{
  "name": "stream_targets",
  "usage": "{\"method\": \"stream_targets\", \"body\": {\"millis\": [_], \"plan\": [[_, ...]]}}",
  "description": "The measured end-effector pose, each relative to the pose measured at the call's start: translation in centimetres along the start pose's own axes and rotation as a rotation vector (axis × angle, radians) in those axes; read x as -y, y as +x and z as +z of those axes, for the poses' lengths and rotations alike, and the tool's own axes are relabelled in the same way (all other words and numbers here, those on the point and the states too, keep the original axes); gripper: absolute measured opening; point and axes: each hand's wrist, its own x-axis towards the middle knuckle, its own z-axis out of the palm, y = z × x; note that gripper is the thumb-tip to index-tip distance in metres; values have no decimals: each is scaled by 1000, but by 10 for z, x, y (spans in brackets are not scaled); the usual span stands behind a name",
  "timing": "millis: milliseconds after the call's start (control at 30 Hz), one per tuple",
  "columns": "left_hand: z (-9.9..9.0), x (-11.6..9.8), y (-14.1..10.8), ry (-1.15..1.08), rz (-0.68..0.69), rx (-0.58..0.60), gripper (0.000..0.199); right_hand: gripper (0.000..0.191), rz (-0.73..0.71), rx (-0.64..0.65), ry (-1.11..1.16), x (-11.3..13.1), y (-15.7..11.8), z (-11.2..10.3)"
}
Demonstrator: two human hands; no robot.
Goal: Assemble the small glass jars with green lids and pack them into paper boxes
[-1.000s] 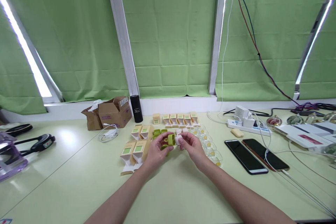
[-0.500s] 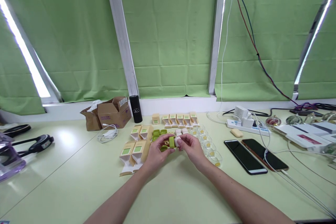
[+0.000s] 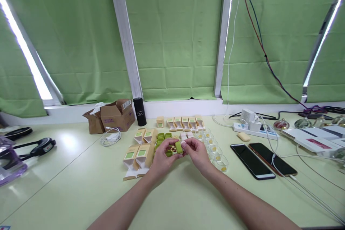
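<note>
Smooth pale-green tabletop (image 3: 81, 187): left hand (image 3: 161, 158) and right hand (image 3: 198, 152) pinch a small glossy green case (image 3: 176, 147) between fingertips, beside cardboard boxes (image 3: 136, 156).

Both bare forearms come up from the bottom edge and converge toward the middle, the left arm rising from lower left and the right arm from lower right, so that the two wrists lie close together. The left hand (image 3: 161, 157) is turned with its back toward the camera, fingers (image 3: 167, 150) curled forward and bent at the knuckles, thumb on the inner side. The right hand (image 3: 197, 151) mirrors it, slightly farther forward, wrist cocked a little upward, fingers (image 3: 188, 144) curled and pinched together toward the left hand. The fingertips of both hands meet between them, and both hands are closed in a pinch.
</note>
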Motion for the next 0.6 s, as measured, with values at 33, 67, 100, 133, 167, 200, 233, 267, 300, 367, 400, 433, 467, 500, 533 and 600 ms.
{"method": "stream_targets", "body": {"millis": [33,67,100,133,167,200,233,267,300,367,400,433,467,500,533,600], "plan": [[1,0,0,8,11,0,41,57,3,-1,5,0,0,0],[1,1,-1,15,22,0,40,58,5,-2,9,1,-1,1],[2,2,-1,19,29,-4,40,58,4,-4,11,1,-1,1],[3,2,-2,18,31,-9,41,59,4,-7,12,2,-1,1],[3,3,-2,12,28,-12,41,60,6,-9,13,2,-1,2],[4,5,-2,4,19,-10,42,60,11,-10,16,3,-1,2],[4,5,-2,-3,7,-6,43,60,19,-8,21,3,-1,3],[4,6,-2,-8,-6,-1,45,60,28,-5,29,2,0,3],[4,6,-2,-12,-17,3,46,60,37,-3,36,1,0,3],[4,5,0,-33,-30,17,50,60,42,-4,41,-1,1,3],[3,4,0,-58,-40,30,52,61,37,-3,35,-2,2,3],[2,2,1,-93,-56,48,54,61,30,4,22,-3,2,2],[2,0,2,-135,-77,67,57,62,22,19,7,-4,3,1],[1,-2,2,-181,-104,79,59,63,12,34,-11,-3,2,-1],[1,-3,3,-235,-132,79,62,63,-7,45,-38,-2,2,-3],[1,-4,4,-363,-187,55,66,59,-94,34,-142,2,-1,-7]]}}
